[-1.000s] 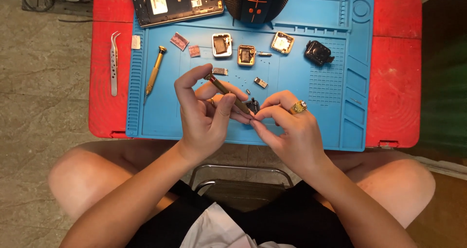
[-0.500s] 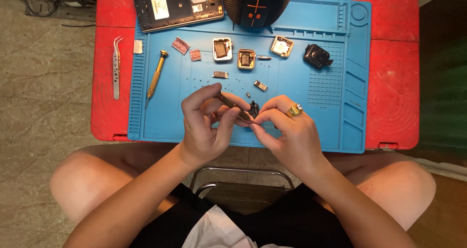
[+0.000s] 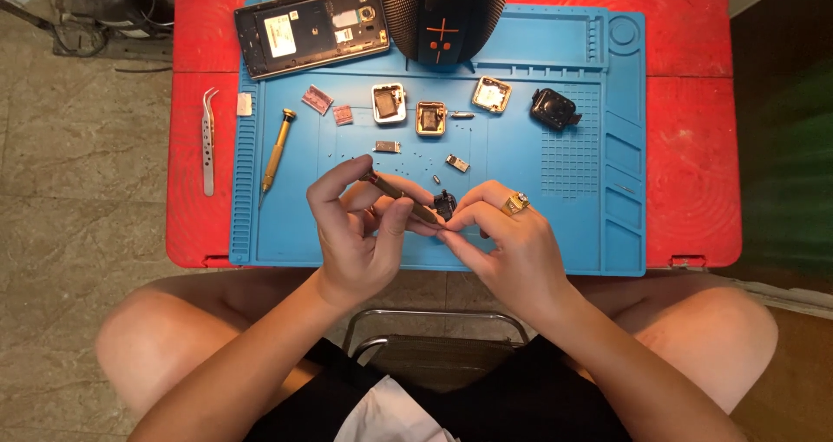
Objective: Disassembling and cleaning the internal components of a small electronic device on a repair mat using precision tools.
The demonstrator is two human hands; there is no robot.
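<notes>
Lying off to the left on the red table (image 3: 694, 104) were tweezers (image 3: 207, 138); over the blue mat (image 3: 555, 216), the left hand (image 3: 356, 234) pinched a small screwdriver (image 3: 399, 197) — its tip at a small dark part (image 3: 445, 204) gripped by the right hand (image 3: 512, 247).

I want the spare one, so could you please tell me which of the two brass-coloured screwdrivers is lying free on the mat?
The brass screwdriver near the blue mat's left edge lies untouched, beside the tweezers. The other screwdriver is held in the left hand.
</notes>
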